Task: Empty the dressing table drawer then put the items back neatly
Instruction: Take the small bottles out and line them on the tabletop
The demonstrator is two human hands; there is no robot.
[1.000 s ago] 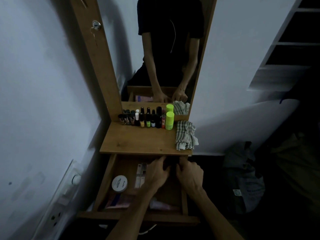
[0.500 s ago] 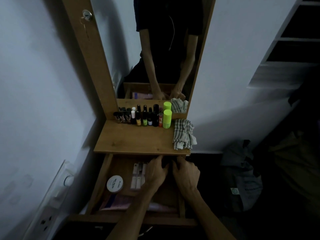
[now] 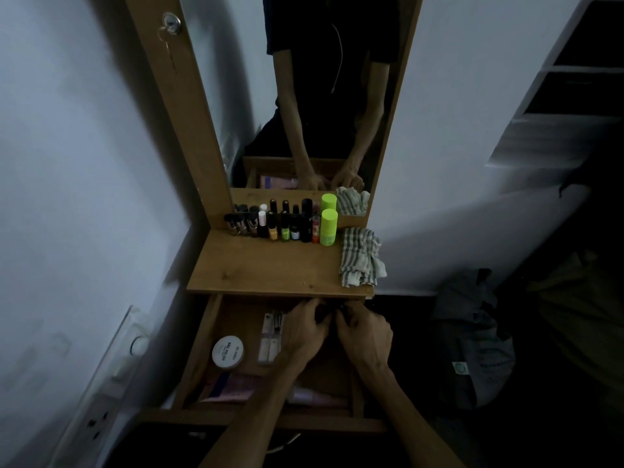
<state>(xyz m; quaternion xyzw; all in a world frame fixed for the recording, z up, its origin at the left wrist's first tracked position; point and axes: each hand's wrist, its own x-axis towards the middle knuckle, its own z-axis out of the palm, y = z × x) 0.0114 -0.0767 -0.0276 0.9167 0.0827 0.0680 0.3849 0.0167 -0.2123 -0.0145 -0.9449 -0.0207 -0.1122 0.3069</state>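
Both hands meet deep in the open drawer (image 3: 202,346): left hand (image 3: 305,332) and right hand (image 3: 364,332), fingers curled around something small and dark, too shadowed to identify; round white tin (image 3: 228,351) lies left of them, the worktop (image 3: 266,268) just beyond

A dim room in a home, likely a bedroom corner, is showing itself here: a narrow wooden dressing table (image 3: 270,268) is standing against pale painted walls, its tall wood-framed mirror (image 3: 324,96) reflecting a person, a row of small nail-polish bottles (image 3: 270,226) and a lime-green plastic canister (image 3: 328,228) lining the back, a crumpled striped cloth (image 3: 361,256) lying beside them, and dark bags (image 3: 472,339) sitting on the floor
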